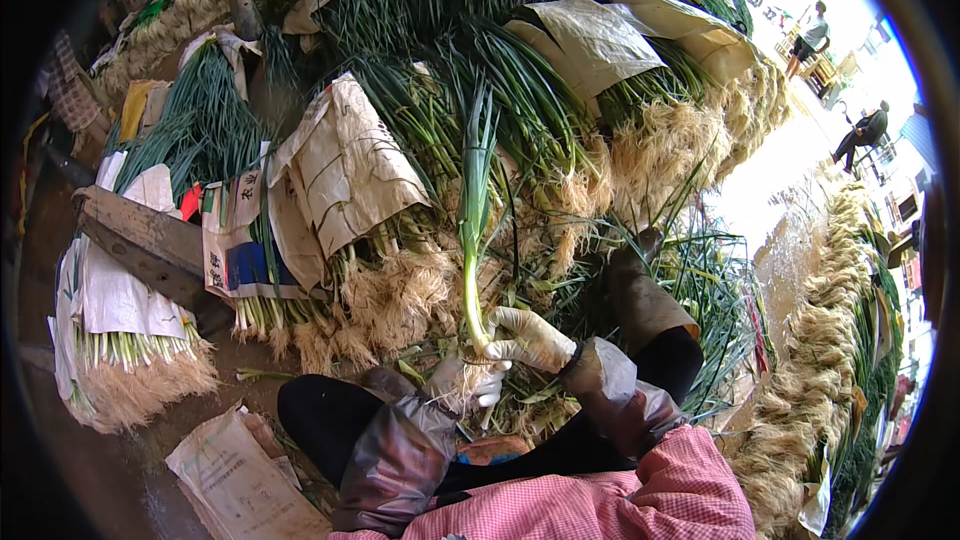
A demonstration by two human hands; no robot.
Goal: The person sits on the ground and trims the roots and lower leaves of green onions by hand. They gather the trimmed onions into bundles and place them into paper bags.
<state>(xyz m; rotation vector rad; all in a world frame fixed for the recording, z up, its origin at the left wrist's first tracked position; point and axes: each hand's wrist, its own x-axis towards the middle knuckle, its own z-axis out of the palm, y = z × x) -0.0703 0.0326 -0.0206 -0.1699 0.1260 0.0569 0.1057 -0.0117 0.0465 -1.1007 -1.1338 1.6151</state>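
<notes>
A green onion (474, 202) with a pale stem and dark leaves stands nearly upright before me, leaves pointing away. My right hand (534, 341), in a whitish glove, pinches its stem between thumb and fingers just above the roots. Directly below, my left hand (463, 384), gloved too, is curled around the root end. Pale root strands (469, 379) spill over the left palm and partly hide it. Plastic sleeve covers (409, 450) wrap both forearms. Loose green leaves and trimmings (551, 390) lie beneath the hands, between my legs.
Paper-wrapped onion bundles (360, 165) with bushy roots line the far side. Another wrapped bundle (127, 337) sits left, beside a worn wooden beam (142, 240). Flattened paper sacks (240, 476) lie lower left. A long root-edged stack (810, 345) runs along the right. Distant people (866, 135) stand outside.
</notes>
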